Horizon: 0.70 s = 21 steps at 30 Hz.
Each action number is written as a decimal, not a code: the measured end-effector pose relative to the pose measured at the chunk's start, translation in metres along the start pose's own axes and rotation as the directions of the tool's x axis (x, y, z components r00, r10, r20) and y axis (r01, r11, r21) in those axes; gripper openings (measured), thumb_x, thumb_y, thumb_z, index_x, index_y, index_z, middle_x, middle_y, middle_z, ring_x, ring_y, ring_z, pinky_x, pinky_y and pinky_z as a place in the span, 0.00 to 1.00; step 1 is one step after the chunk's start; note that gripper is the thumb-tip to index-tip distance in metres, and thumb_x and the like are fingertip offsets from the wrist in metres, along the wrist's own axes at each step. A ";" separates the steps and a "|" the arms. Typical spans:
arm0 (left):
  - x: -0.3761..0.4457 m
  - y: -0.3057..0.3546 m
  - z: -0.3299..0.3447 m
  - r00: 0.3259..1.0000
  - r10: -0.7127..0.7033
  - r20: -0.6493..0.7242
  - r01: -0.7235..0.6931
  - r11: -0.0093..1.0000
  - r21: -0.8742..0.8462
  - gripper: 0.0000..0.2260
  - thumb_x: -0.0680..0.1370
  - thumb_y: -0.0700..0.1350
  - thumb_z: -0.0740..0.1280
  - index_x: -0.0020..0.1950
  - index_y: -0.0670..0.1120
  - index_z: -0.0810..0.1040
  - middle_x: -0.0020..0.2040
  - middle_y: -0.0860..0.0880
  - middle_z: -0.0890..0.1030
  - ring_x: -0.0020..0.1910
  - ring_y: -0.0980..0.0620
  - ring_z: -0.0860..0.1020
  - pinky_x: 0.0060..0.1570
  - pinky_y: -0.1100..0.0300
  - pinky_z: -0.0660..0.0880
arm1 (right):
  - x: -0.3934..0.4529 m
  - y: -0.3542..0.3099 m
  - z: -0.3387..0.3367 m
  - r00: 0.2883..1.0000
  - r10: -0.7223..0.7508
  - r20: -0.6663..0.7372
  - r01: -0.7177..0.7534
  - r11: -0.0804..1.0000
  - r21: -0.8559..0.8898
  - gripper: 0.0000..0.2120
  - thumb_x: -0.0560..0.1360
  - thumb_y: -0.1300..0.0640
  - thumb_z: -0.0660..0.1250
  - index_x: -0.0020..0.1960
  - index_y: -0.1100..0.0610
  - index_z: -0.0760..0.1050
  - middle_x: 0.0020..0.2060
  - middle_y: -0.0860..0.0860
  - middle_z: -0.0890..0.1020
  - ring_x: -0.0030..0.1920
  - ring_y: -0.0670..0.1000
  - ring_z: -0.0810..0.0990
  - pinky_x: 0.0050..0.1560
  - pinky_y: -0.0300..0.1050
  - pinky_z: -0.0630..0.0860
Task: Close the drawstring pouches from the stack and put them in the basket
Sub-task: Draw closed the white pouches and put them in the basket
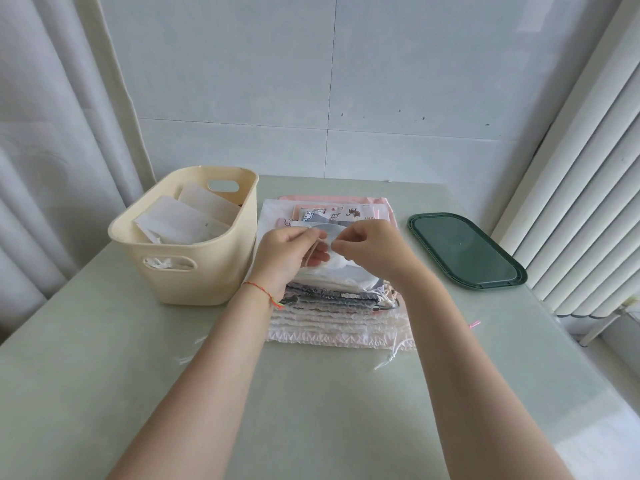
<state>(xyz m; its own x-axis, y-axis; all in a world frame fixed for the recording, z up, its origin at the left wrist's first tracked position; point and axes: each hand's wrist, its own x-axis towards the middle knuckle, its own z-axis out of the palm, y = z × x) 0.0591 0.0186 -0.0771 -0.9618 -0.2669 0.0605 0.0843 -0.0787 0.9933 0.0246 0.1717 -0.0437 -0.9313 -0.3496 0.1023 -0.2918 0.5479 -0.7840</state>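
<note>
Both hands work above a stack of drawstring pouches [332,306] at table centre: the left hand [284,258] and right hand [370,251] each pinch the top white pouch [343,265] (cords hidden by fingers). At 10 o'clock stands the cream basket [194,244], already holding pouches. Risk: uneven pulling could drag lower pouches askew.

both arms out fwd – left hand [282,252] & right hand [372,251] close together, fingers curled, pinching.
</note>
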 end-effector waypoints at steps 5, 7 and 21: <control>-0.002 0.004 0.001 0.999 -0.036 0.033 0.040 0.992 -0.123 0.06 0.79 0.38 0.67 0.47 0.40 0.83 0.39 0.46 0.83 0.37 0.49 0.82 0.39 0.62 0.81 | -0.001 -0.005 0.005 0.999 0.001 0.042 -0.002 1.000 0.030 0.07 0.73 0.55 0.74 0.37 0.53 0.79 0.28 0.45 0.74 0.28 0.45 0.68 0.30 0.36 0.66; -0.004 0.006 0.001 0.997 -0.043 0.070 0.054 0.986 -0.158 0.04 0.78 0.36 0.68 0.48 0.39 0.82 0.38 0.49 0.84 0.39 0.49 0.80 0.42 0.61 0.80 | -0.001 -0.005 0.004 1.000 0.003 0.022 -0.003 0.999 0.032 0.08 0.72 0.54 0.74 0.37 0.53 0.79 0.27 0.45 0.74 0.28 0.45 0.69 0.29 0.36 0.66; -0.008 0.013 -0.010 0.977 0.013 0.214 -0.020 0.999 0.031 0.09 0.74 0.31 0.71 0.51 0.41 0.81 0.42 0.42 0.83 0.39 0.50 0.82 0.43 0.62 0.78 | -0.002 0.000 0.009 0.995 -0.102 0.003 0.102 0.993 0.059 0.11 0.73 0.65 0.67 0.54 0.56 0.75 0.42 0.46 0.84 0.48 0.49 0.81 0.48 0.37 0.75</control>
<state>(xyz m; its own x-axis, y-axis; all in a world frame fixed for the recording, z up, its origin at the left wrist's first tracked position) 0.0706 0.0102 -0.0655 -0.9941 -0.0563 0.0929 0.0954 -0.0436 0.9945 0.0280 0.1653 -0.0492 -0.8959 -0.4063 0.1795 -0.3716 0.4641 -0.8041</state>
